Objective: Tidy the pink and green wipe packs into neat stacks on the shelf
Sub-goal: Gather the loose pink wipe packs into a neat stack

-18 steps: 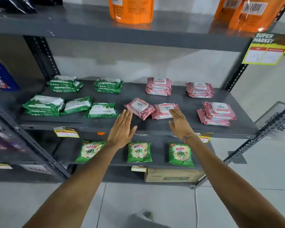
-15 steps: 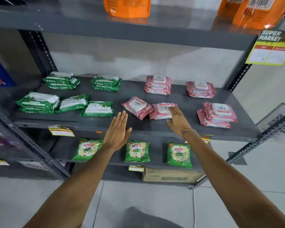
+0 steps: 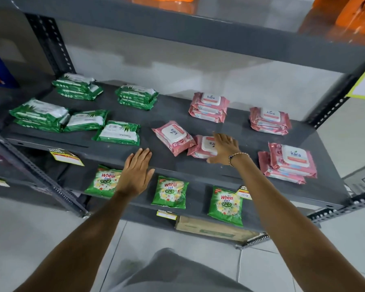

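Green wipe packs fill the left half of the grey shelf: a back-left stack, a back-middle stack, a front-left stack with one pack leaning on it, and a single flat pack. Pink packs lie to the right as a back stack, a back-right stack and a skewed front-right stack. A loose pink pack lies turned at an angle. My right hand grips the pink pack beside it, fingers on top, thumb at its front edge. My left hand hovers flat and open over the shelf's front edge.
Above is another grey shelf with orange pouches. The lower shelf holds green Wheel detergent sachets and a cardboard box. Perforated steel uprights stand at the corners. Price tags hang from the shelf edges.
My right hand has slid further onto the pink pack and closed on it. My left hand stays flat near the shelf edge. The view has come closer and tilted down.
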A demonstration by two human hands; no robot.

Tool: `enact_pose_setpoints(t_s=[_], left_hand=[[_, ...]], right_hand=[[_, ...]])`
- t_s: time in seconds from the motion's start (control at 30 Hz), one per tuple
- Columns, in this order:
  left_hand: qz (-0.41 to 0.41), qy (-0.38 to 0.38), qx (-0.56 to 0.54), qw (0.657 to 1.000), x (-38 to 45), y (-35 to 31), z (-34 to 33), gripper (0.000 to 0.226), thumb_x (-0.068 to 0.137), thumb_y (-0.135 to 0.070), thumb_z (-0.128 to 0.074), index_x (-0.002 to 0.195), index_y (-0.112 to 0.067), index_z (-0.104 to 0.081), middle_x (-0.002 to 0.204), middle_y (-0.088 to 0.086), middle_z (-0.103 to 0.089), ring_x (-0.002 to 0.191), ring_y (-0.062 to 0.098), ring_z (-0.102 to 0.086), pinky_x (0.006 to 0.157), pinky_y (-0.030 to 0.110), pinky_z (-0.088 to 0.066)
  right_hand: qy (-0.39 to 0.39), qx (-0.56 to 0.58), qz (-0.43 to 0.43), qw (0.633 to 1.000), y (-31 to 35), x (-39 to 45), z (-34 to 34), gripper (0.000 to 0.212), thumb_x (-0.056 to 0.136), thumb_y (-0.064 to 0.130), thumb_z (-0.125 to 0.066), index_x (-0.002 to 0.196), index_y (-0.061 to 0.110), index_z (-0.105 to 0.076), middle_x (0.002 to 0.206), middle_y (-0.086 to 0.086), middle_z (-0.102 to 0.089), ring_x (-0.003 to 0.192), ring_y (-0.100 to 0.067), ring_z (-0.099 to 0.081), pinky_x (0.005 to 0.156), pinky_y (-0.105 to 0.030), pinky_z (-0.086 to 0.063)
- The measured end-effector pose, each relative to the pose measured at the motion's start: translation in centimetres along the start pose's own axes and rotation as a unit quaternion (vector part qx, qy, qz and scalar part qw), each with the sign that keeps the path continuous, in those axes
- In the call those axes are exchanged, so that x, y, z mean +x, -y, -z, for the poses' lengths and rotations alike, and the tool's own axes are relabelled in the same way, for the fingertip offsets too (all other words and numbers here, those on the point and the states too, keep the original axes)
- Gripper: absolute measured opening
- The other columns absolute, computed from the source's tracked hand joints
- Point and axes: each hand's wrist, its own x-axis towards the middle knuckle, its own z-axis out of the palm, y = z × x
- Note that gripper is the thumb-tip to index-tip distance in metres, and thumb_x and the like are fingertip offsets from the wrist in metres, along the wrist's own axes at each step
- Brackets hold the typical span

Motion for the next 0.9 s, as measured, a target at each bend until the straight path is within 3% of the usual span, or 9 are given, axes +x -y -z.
enact_pose_setpoints(t_s=[0.13, 0.23, 0.33, 0.43, 0.5, 0.63, 0.73, 0.9], left_hand=[[-0.003, -0.008, -0.011, 1.000, 0.1, 0.4, -0.3, 0.061, 0.100, -0.044, -0.021, 0.131, 0.000, -0.051, 0.136, 0.019, -0.055, 0.129, 0.032, -0.043, 0.105, 0.046, -0.029], [-0.002, -0.010, -0.014, 1.000, 0.4, 0.4, -0.2, 0.061, 0.100, -0.043, -0.020, 0.129, 0.000, -0.051, 0.133, 0.020, -0.057, 0.126, 0.031, -0.039, 0.103, 0.045, -0.028], [-0.007, -0.014, -0.005, 1.000, 0.3, 0.4, -0.3, 0.062, 0.100, -0.043, -0.018, 0.127, 0.000, -0.053, 0.131, 0.019, -0.058, 0.124, 0.031, -0.042, 0.102, 0.044, -0.029], [-0.012, -0.009, -0.004, 1.000, 0.3, 0.6, -0.4, 0.062, 0.101, -0.043, -0.018, 0.127, -0.001, -0.054, 0.132, 0.018, -0.058, 0.124, 0.033, -0.047, 0.103, 0.044, -0.030], [-0.011, -0.002, 0.000, 1.000, 0.3, 0.6, -0.4, 0.062, 0.101, -0.043, -0.017, 0.129, -0.001, -0.053, 0.133, 0.018, -0.058, 0.124, 0.034, -0.051, 0.103, 0.044, -0.029], [-0.019, -0.002, 0.004, 1.000, 0.3, 0.9, -0.4, 0.064, 0.101, -0.043, -0.014, 0.130, -0.002, -0.053, 0.134, 0.017, -0.058, 0.125, 0.033, -0.053, 0.103, 0.045, -0.034], [-0.035, -0.015, 0.005, 0.999, 0.2, 1.3, -0.6, 0.061, 0.102, -0.043, -0.013, 0.133, -0.004, -0.048, 0.136, 0.016, -0.057, 0.125, 0.033, -0.053, 0.100, 0.047, -0.043], [-0.046, -0.046, 0.028, 0.997, 0.4, 1.5, -1.4, 0.057, 0.101, -0.041, -0.016, 0.133, -0.005, -0.048, 0.136, 0.015, -0.057, 0.125, 0.032, -0.053, 0.101, 0.046, -0.040]], right_hand=[[0.058, -0.047, -0.025, 0.997, -0.2, -1.1, 1.1, 0.092, 0.065, 0.041, -0.077, 0.137, 0.008, -0.031, 0.141, -0.013, -0.036, 0.131, -0.033, -0.035, 0.105, -0.041, -0.034], [0.158, 0.011, -0.039, 0.987, -0.5, -2.1, 2.4, 0.086, 0.050, 0.039, -0.084, 0.124, 0.015, -0.046, 0.124, -0.007, -0.056, 0.108, -0.027, -0.057, 0.086, -0.035, -0.050], [0.192, 0.077, 0.018, 0.978, 0.7, -2.9, 4.3, 0.072, 0.053, 0.037, -0.084, 0.114, 0.014, -0.055, 0.113, -0.007, -0.063, 0.097, -0.025, -0.061, 0.086, -0.040, -0.052], [0.106, 0.217, 0.058, 0.969, 4.3, -2.7, 5.5, 0.065, 0.058, 0.040, -0.080, 0.112, 0.015, -0.054, 0.110, -0.005, -0.063, 0.096, -0.024, -0.062, 0.083, -0.039, -0.054], [0.028, 0.306, 0.024, 0.951, 7.3, -1.4, 5.2, 0.060, 0.061, 0.047, -0.078, 0.107, 0.018, -0.052, 0.103, -0.003, -0.065, 0.087, -0.020, -0.066, 0.071, -0.034, -0.057], [-0.133, 0.256, -0.068, 0.955, 11.7, 1.5, 3.5, 0.079, 0.062, 0.058, -0.071, 0.121, 0.012, -0.047, 0.122, -0.011, -0.054, 0.112, -0.031, -0.053, 0.093, -0.046, -0.047], [-0.150, 0.216, -0.087, 0.961, 13.0, 2.3, 2.7, 0.077, 0.065, 0.054, -0.070, 0.123, 0.010, -0.044, 0.125, -0.013, -0.049, 0.116, -0.034, -0.048, 0.096, -0.047, -0.041], [-0.134, 0.180, -0.098, 0.970, 13.1, 2.7, 2.0, 0.080, 0.070, 0.061, -0.062, 0.127, 0.009, -0.040, 0.129, -0.013, -0.045, 0.121, -0.035, -0.043, 0.100, -0.050, -0.035]])
